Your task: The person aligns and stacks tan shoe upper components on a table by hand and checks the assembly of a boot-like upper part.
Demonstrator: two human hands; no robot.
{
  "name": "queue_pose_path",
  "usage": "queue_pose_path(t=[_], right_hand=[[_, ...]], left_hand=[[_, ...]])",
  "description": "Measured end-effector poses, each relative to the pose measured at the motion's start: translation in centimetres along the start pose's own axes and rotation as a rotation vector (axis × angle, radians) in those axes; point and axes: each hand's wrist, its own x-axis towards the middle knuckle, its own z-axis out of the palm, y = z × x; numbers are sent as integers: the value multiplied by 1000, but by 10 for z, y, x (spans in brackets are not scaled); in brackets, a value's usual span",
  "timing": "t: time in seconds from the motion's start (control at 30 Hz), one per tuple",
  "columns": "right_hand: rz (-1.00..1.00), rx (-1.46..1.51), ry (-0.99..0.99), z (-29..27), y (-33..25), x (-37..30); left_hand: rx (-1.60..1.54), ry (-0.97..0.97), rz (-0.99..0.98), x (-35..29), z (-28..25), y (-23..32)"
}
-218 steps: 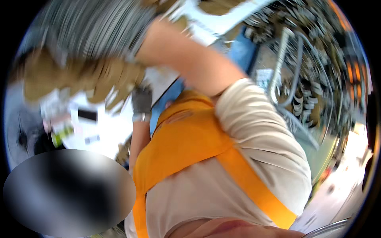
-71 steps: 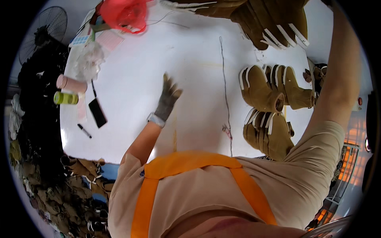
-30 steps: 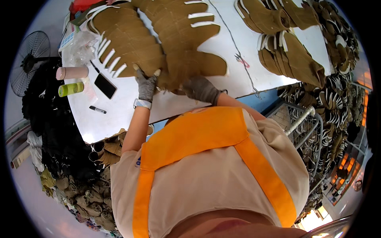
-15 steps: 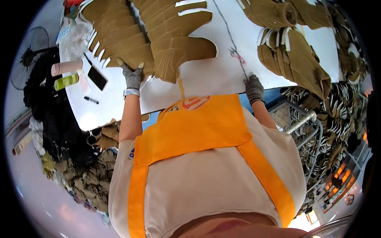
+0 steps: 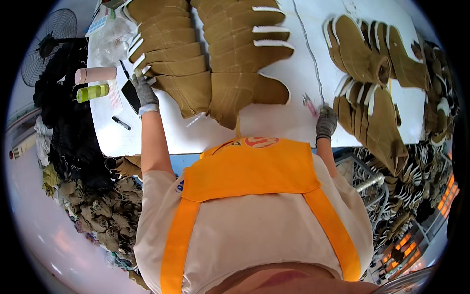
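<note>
1. 1 white table [image 5: 281, 125] holds 2 rows of brown boots [image 5: 232, 73].
2. Left hand [image 5: 145, 92] moved to their left side, freeing the near end; can't tell its grip.
3. Right hand [image 5: 326, 123] looks closed on the gray cord [image 5: 314, 62], now off the pink bit [image 5: 310, 105].

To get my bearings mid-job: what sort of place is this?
Probably a footwear workshop: overlapping brown boot-shaped pieces lie in rows on a white table, and a large brown heap sits at the lower left.

Boot uppers [image 5: 235, 68] — brown, white-edged; gloves [image 5: 146, 93] — grey; apron [image 5: 254, 171], orange
</note>
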Motion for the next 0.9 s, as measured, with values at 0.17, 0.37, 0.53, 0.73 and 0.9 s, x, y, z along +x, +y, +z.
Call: queue_pose_path(t=[0.17,0.37,0.53,0.73,0.9], right_hand=[[-294,381,-79,3,-116,28],[440,981,-759,54,-237,71],[384,1018,-814,67,-230,79],[425,1013,-551,52,-178,69],[278,778,-469,40,-175,97]], left_hand=[[627,48,-109,69,-5,-10],[400,110,-248,46,42,37],[377,83,89,62,41,10],[561,2,-1,39,96,29],[475,-104,27,36,143,25]])
